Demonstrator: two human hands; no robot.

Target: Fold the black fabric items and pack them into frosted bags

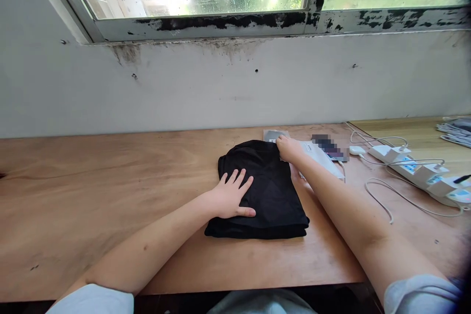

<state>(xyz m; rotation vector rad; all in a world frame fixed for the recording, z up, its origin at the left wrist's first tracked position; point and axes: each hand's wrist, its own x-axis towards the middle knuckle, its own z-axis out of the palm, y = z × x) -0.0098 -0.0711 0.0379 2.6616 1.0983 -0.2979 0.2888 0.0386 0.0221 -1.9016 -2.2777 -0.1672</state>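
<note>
A folded black garment (270, 196) lies in a stacked, roughly square shape on the wooden table; whether it is trousers or a shirt I cannot tell. Flat on its left part rests my left hand (231, 196), with the fingers spread. At the garment's far right corner my right hand (289, 148) is closed, its fingers curled over the cloth edge. The fingertips there are partly hidden. Just beyond and to the right of that hand is a pale plastic packet (322, 159), partly covered by my wrist.
A phone-like object (330, 148), blurred out, lies by the packet. To the right are a white power strip (423, 171) with plugs, a white charger (356, 150) and loose cables (382, 203). The wooden table (91, 196) meets a white wall below a window.
</note>
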